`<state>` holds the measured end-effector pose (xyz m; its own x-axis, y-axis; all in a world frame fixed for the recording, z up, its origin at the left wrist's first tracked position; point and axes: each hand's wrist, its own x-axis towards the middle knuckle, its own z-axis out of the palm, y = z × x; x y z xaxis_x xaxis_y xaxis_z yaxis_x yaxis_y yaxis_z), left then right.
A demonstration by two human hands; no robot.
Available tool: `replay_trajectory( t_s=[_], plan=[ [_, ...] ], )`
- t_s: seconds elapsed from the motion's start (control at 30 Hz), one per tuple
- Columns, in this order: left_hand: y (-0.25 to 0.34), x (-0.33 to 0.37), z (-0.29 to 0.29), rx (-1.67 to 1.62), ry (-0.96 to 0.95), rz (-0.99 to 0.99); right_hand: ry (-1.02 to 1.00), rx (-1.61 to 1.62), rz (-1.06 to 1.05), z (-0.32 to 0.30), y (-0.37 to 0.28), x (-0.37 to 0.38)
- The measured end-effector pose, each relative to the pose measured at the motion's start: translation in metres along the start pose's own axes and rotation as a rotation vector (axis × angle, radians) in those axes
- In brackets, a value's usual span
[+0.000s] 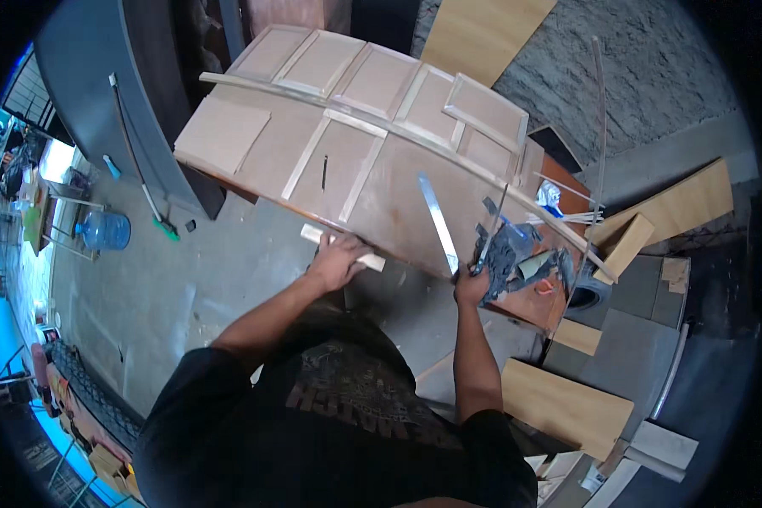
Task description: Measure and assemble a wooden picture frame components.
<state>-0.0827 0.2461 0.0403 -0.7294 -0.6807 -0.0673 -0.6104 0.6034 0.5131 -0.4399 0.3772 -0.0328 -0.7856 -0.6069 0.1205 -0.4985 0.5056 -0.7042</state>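
My left hand (339, 261) is closed over a short pale wooden strip (371, 261), just off the near edge of the brown workbench (398, 203). At that same edge, farther right, my right hand (471, 285) is closed. A shiny flat metal strip (438, 222) ends at its fingers, and a thin dark tool rises beside it; which of these it grips I cannot make out. Dark crumpled cloth (506, 254) lies just beyond. On the benchtop are a black pencil (324, 173) and a pale wooden frame (357, 182).
Framed panels (377, 80) line the bench's far side, with a long wooden strip (415, 135) across them. Thin flat sheets (222, 134) lie at the left. Boards (567, 406) stand at the lower right. A broom (140, 157) and blue water jug (103, 230) are at the left.
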Motion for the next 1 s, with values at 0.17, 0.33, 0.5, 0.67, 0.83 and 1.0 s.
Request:
replay_trajectory(
  t_s=[0.17,0.33,0.5,0.67,0.83,1.0],
  plan=[
    [0.011,0.051,0.023,0.131,-0.073,0.191,0.114,-0.100,-0.169,0.001,-0.008,-0.036],
    [0.020,0.105,0.051,0.305,-0.186,0.300,-0.233,0.227,0.146,-0.011,-0.030,-0.100],
    [-0.004,0.140,0.056,0.337,-0.185,0.273,-0.335,0.310,0.148,-0.009,-0.042,-0.150],
    [0.002,0.151,0.058,0.221,-0.226,0.178,-0.400,0.295,0.144,-0.005,-0.031,-0.159],
    [-0.002,0.148,0.077,0.169,-0.065,0.131,-0.286,0.308,-0.093,0.021,-0.036,-0.153],
    [-0.009,0.160,0.083,0.056,0.041,0.130,-0.302,0.344,-0.103,0.036,-0.036,-0.142]
  ],
)
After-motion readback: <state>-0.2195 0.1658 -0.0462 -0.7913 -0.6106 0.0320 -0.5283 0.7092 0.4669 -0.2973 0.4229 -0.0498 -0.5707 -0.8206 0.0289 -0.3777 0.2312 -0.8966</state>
